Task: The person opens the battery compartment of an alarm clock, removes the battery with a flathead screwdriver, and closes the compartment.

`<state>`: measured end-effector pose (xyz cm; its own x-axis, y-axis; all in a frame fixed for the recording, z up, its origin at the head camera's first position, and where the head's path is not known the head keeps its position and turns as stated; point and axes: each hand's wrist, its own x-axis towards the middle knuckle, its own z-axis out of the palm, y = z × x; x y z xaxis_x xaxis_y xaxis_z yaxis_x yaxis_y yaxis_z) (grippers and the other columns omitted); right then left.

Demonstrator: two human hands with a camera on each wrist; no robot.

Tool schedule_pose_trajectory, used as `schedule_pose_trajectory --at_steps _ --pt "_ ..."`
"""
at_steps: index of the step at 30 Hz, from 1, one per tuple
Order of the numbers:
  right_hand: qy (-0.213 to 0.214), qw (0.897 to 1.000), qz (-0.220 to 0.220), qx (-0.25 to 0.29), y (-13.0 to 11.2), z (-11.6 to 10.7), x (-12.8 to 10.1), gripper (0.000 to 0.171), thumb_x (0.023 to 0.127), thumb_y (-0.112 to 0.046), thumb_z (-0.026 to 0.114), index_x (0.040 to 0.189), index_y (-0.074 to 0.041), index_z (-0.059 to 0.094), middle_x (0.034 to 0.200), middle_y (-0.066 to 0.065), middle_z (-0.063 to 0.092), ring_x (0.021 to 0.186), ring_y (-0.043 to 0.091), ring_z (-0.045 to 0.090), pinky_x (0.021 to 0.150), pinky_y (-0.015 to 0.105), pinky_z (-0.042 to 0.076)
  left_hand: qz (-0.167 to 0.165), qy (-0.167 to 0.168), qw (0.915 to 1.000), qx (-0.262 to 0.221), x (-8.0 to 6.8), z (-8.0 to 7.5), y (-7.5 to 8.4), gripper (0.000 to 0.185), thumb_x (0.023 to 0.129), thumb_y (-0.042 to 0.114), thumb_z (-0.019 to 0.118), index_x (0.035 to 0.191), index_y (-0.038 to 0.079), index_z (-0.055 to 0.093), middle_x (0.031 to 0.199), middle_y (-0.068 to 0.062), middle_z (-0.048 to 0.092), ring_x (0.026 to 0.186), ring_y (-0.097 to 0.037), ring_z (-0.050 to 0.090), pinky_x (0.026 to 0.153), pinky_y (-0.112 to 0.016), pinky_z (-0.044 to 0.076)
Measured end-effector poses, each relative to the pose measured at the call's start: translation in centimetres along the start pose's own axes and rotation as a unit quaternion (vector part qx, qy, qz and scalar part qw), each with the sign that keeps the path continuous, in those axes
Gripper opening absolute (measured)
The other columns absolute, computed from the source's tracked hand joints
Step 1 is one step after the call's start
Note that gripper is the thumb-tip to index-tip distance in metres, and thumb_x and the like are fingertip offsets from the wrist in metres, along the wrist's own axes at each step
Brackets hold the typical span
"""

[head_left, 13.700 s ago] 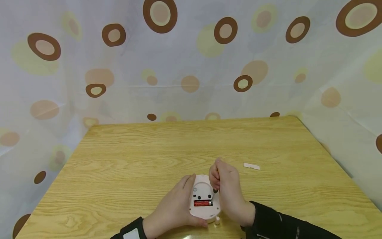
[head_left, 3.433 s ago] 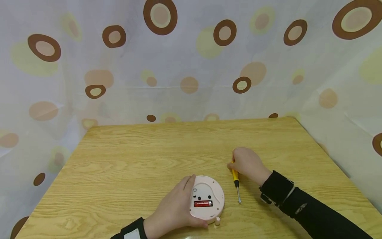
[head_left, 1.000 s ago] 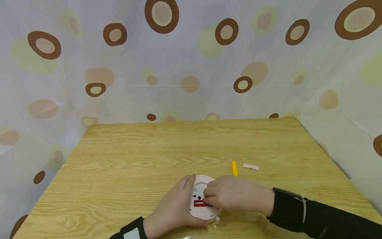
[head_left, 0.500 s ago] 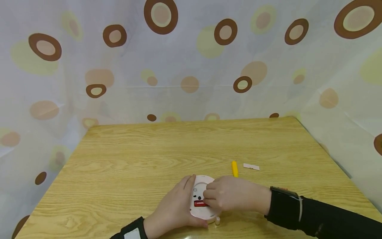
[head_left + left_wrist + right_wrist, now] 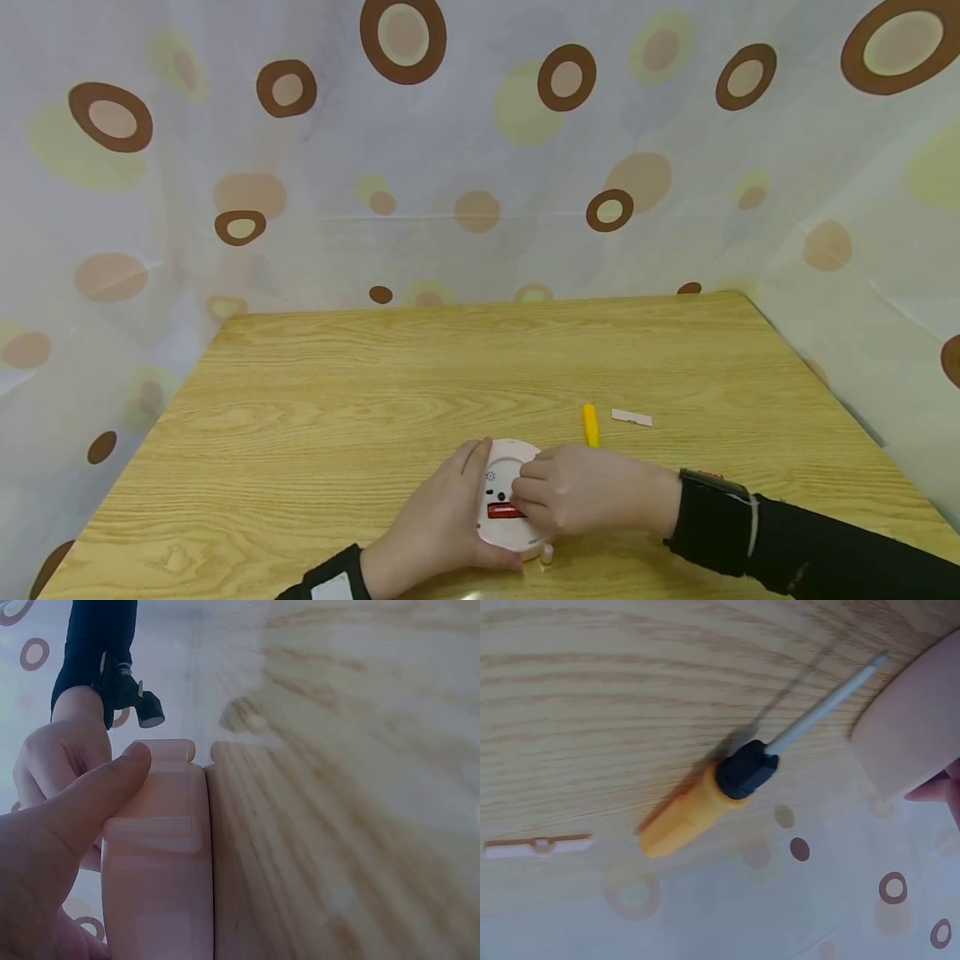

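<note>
Red battery [image 5: 504, 511], yellow-and-black screwdriver [image 5: 744, 772]

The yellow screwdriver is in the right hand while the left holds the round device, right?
No: the right wrist view shows the yellow screwdriver lying on the table, not in the right hand. The left hand does hold the round device.

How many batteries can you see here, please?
1: a red battery, set into the round white device, partly covered by the right hand; others may be hidden.
</note>
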<state>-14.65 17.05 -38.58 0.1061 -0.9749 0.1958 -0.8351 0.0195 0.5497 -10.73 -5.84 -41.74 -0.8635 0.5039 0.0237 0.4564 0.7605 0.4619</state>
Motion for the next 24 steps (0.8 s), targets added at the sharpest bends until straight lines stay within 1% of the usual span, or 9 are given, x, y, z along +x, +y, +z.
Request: schedule_pose_trajectory --at_steps 3,5,7,11,14,19,21,24 --pt "0.022 1.0 -0.006 0.012 0.02 0.3 -0.13 0.01 0.096 -0.022 0.075 0.104 -0.017 0.078 0.089 -0.011 0.07 0.078 0.002 0.06 0.08 0.015 0.058 0.001 0.0 1.0 0.002 0.0 -0.05 -0.03 0.136 0.06 0.068 0.097 0.159 -0.004 0.038 0.157 -0.015 0.051 0.135 -0.028 0.059 0.112 -0.043 0.055" --pt "0.029 0.999 -0.01 0.024 0.05 0.44 -0.27 0.01 0.099 -0.019 0.071 0.105 -0.016 0.078 0.092 -0.01 0.071 0.08 0.002 0.061 0.084 0.015 0.059 0.004 0.002 1.0 0.004 0.0 -0.01 -0.04 0.135 0.061 0.069 0.096 0.159 -0.004 0.038 0.156 -0.015 0.051 0.134 -0.027 0.059 0.112 -0.042 0.055" --pt "0.028 0.999 -0.014 0.032 0.09 0.52 -0.39 0.012 0.1 -0.019 0.07 0.107 -0.015 0.079 0.095 -0.01 0.073 0.082 0.003 0.062 0.086 0.016 0.059 0.006 0.003 1.0 0.006 -0.03 0.02 -0.03 0.135 0.061 0.069 0.096 0.159 -0.004 0.038 0.156 -0.015 0.052 0.134 -0.027 0.059 0.111 -0.042 0.055" --pt "0.015 0.999 -0.021 0.035 0.22 0.46 -0.48 0.014 0.097 -0.021 0.076 0.11 -0.016 0.079 0.101 -0.009 0.076 0.088 0.003 0.065 0.087 0.015 0.059 0.005 0.006 1.0 0.006 -0.07 0.08 -0.02 0.135 0.06 0.068 0.097 0.159 -0.004 0.038 0.155 -0.015 0.052 0.134 -0.027 0.06 0.111 -0.042 0.055" --pt "0.009 0.999 -0.023 0.036 0.34 0.26 -0.38 0.013 0.095 -0.022 0.079 0.107 -0.019 0.079 0.104 -0.01 0.076 0.088 0.002 0.065 0.084 0.014 0.058 0.004 0.008 0.9999 0.008 -0.07 0.06 0.03 0.135 0.06 0.067 0.097 0.159 -0.004 0.038 0.155 -0.015 0.052 0.134 -0.027 0.06 0.111 -0.042 0.055" --pt "0.012 0.999 -0.041 0.023 0.63 -0.12 -0.01 0.004 0.096 -0.021 0.075 0.099 -0.021 0.077 0.099 -0.011 0.073 0.083 0.002 0.061 0.08 0.014 0.057 0.004 0.005 0.9999 0.013 -0.06 -0.03 0.07 0.135 0.06 0.068 0.097 0.159 -0.004 0.038 0.155 -0.014 0.052 0.133 -0.027 0.06 0.111 -0.042 0.055" --pt "0.012 0.998 -0.049 0.021 0.69 -0.21 0.18 0.002 0.095 -0.021 0.075 0.095 -0.021 0.076 0.096 -0.011 0.071 0.081 0.002 0.06 0.079 0.015 0.056 0.002 0.0 0.9999 0.011 -0.1 -0.06 0.09 0.135 0.061 0.069 0.096 0.159 -0.003 0.038 0.156 -0.015 0.052 0.134 -0.027 0.059 0.111 -0.042 0.055" --pt "0.005 0.998 -0.056 0.02 0.7 -0.3 0.34 0.003 0.095 -0.024 0.076 0.093 -0.021 0.076 0.095 -0.011 0.071 0.081 0.002 0.059 0.077 0.015 0.056 0.0 -0.004 1.0 0.009 -0.13 -0.1 0.11 0.135 0.061 0.069 0.096 0.159 -0.003 0.038 0.157 -0.015 0.051 0.135 -0.027 0.059 0.112 -0.042 0.054"
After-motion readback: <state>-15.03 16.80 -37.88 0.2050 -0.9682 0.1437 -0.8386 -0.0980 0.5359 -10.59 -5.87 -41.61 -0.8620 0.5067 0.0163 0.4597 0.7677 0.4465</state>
